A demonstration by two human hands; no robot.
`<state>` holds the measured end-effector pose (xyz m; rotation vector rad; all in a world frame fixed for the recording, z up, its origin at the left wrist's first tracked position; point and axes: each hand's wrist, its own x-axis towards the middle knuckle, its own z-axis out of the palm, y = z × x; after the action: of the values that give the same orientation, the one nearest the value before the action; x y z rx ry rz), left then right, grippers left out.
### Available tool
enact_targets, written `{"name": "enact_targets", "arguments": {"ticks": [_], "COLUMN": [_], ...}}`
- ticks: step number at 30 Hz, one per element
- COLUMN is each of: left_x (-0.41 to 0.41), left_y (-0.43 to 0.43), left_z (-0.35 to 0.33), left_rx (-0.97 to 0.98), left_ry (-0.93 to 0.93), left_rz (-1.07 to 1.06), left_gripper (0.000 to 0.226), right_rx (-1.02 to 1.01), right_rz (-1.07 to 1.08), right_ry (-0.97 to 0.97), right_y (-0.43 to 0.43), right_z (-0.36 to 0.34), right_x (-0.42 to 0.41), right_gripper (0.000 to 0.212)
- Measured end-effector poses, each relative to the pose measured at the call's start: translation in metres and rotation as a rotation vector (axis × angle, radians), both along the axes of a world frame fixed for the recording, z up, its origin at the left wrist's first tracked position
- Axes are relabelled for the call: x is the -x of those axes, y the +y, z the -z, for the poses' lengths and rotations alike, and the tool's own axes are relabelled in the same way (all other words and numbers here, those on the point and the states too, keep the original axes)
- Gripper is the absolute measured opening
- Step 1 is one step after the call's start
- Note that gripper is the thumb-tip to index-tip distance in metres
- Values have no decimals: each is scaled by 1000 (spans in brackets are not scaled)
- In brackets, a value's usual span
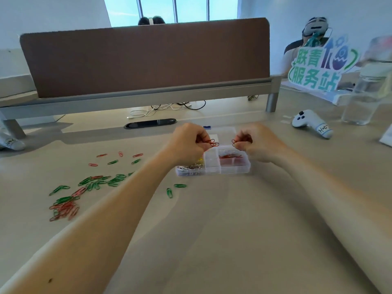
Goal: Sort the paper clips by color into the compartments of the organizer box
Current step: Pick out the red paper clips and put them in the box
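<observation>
Forearms outstretched; left hand [188, 144] curled, pinching several red wire clips [214, 143]; right hand [257, 145] curled, pinching one red clip [233, 142], both over clear plastic organizer box [235, 169]. Glossy green and red clips [84, 187] scattered left on smooth beige desk [212, 230].

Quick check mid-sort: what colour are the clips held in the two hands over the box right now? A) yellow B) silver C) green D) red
D: the left hand pinches red clips and the right hand pinches a red clip, both above the organizer box; the green clips lie loose on the table.
</observation>
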<state>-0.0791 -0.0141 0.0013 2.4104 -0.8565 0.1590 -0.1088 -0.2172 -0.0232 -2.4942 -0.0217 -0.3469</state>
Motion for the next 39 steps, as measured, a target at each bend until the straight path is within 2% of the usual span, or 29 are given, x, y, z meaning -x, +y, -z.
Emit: {"name": "enact_targets", "arguments": {"ticks": [3, 8, 12, 16, 25, 28, 31, 36, 39], "left_x": [-9, -18, -21, -22, -13, -7, 0, 7, 12], "left_y": [-37, -50, -48, -45, -32, -6, 36, 133, 189], "left_z": [13, 24, 21, 24, 16, 12, 6, -3, -2], "left_rx": [-57, -117, -94, -90, -32, -21, -39, -56, -58], "left_ry": [-37, -58, -23, -43, -50, -46, -61, -46, 21], "left_rz": [7, -1, 24, 25, 35, 16, -31, -245, -356], "left_gripper": [6, 1, 11, 6, 15, 13, 13, 12, 11], "right_rx": [-8, -47, -48, -71, -20, -30, -91, -55, -11], "right_rz": [-3, -28, -40, -48, -41, -28, -33, -224, -385], "right_ry": [-19, -5, -6, -25, -33, -94, -158, -189, -122], "right_y": [-7, -8, -10, -9, 0, 6, 25, 105, 154], "right_z": [7, 13, 14, 12, 11, 7, -2, -22, -27], "right_x": [-1, -3, -1, 6, 8, 9, 9, 3, -5], "right_gripper": [11, 10, 10, 11, 18, 18, 9, 10, 12]}}
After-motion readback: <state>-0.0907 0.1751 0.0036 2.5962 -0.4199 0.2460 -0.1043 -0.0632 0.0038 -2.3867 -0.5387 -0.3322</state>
